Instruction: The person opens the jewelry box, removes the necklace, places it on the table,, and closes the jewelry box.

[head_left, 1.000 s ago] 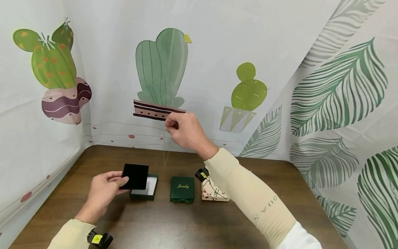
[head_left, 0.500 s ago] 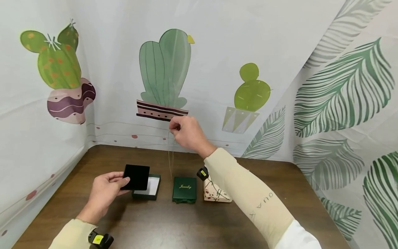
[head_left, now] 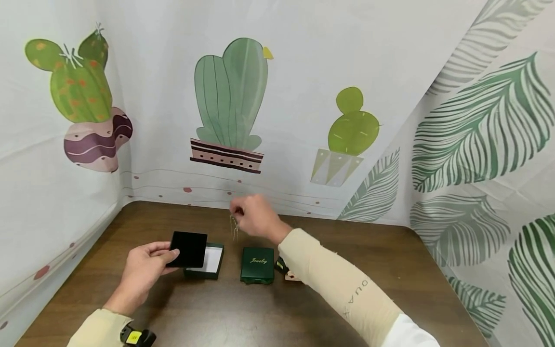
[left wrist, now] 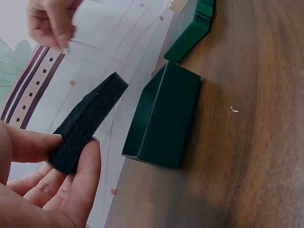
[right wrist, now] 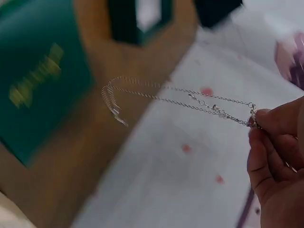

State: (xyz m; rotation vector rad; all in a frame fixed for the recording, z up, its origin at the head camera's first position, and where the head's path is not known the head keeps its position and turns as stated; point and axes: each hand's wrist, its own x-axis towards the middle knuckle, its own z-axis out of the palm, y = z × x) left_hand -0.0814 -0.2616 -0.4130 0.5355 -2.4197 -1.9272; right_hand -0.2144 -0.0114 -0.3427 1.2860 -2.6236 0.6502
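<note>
My left hand [head_left: 145, 265] pinches a square black foam insert [head_left: 188, 249] by its left edge, thumb on its face. In the left wrist view, the foam's porous side [left wrist: 90, 126] shows between thumb and fingers. The insert overlaps an open green jewelry box [head_left: 219, 262] in the head view; a white bottom shows inside. To the right and farther back, my right hand [head_left: 256, 217] pinches a fine silver chain necklace [right wrist: 223, 114] between thumb and forefinger. Its loop trails from the fingertips, with a small blurred piece at the far end.
A closed green box with gold "Jewelry" lettering [head_left: 257, 265] stands on the brown wooden table [head_left: 225, 313], right of the open one. My right sleeve mostly hides a floral-patterned box [head_left: 292, 276]. A white cactus-print cloth [head_left: 295, 144] hangs behind the table.
My right hand has come down toward the table, and the necklace, which hung long and straight, now looks shorter and swaying. The left hand and foam insert have hardly moved.
</note>
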